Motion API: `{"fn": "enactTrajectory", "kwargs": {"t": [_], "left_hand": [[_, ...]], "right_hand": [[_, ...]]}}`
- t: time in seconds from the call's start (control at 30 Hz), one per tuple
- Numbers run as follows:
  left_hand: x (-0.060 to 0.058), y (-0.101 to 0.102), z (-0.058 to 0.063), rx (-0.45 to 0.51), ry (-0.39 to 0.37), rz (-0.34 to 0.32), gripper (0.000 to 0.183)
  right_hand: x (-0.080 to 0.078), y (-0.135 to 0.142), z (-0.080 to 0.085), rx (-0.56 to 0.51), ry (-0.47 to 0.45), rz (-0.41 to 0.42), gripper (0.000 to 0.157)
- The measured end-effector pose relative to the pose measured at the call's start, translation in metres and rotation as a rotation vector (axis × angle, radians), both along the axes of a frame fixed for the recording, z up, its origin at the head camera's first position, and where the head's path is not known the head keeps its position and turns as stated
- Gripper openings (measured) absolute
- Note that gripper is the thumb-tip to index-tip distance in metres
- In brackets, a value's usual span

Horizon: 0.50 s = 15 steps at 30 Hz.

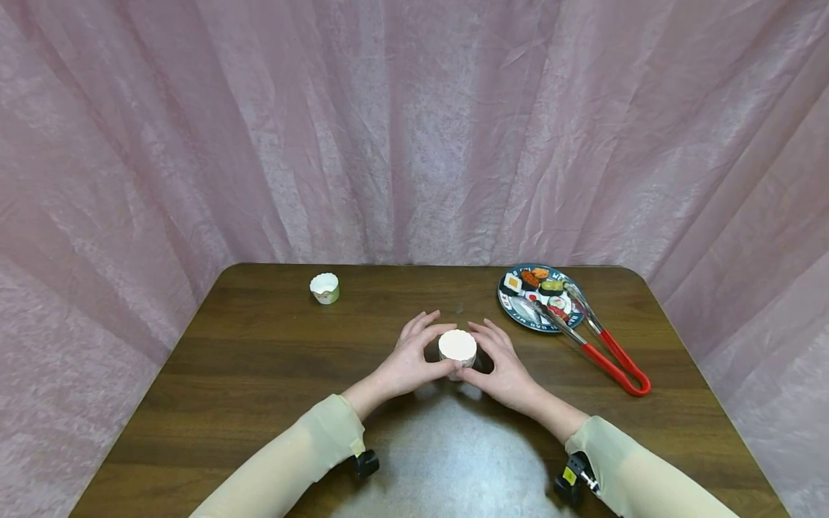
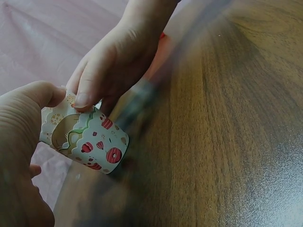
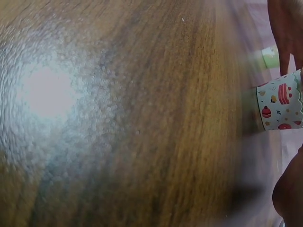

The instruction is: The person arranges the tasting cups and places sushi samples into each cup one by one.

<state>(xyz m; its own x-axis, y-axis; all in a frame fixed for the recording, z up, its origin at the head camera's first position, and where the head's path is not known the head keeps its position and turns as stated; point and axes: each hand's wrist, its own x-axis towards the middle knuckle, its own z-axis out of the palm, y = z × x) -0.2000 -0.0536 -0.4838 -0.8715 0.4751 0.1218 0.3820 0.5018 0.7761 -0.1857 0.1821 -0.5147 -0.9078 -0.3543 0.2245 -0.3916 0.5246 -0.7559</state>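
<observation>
Between both hands, near the table's middle, is a stack of nested paper cupcake cups (image 1: 457,347) with scalloped rims. The outer cup (image 2: 102,144) is white with red cake and donut prints; a second patterned rim pokes out of it. My left hand (image 1: 414,357) grips the stack from the left, thumb at the front and index finger at the back of the rim. From the other side my right hand (image 1: 506,368) holds it, its thumb (image 2: 90,87) at the rim in the left wrist view. Whether the stack's base touches the table cannot be made out.
A green and white paper cup (image 1: 324,288) stands at the back left. To the back right lies a round plate (image 1: 532,321) with several sushi pieces. Red-handled metal tongs (image 1: 615,365) rest partly across it. A pink curtain (image 1: 414,129) hangs behind the wooden table (image 1: 214,403).
</observation>
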Motion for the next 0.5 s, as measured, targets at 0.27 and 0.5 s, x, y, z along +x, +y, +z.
{"fn": "enactTrajectory", "kwargs": {"t": [0.27,0.5], "left_hand": [[-0.0011,0.0004,0.0006,0.021,0.014,-0.004,0.067],[-0.0012,0.0009,0.0016,0.024,0.008,0.000,0.067]], "right_hand": [[0.0011,-0.0013,0.0032,0.001,-0.002,-0.001,0.060],[0.0016,-0.0026,0.0038,0.007,-0.007,-0.011,0.061]]}}
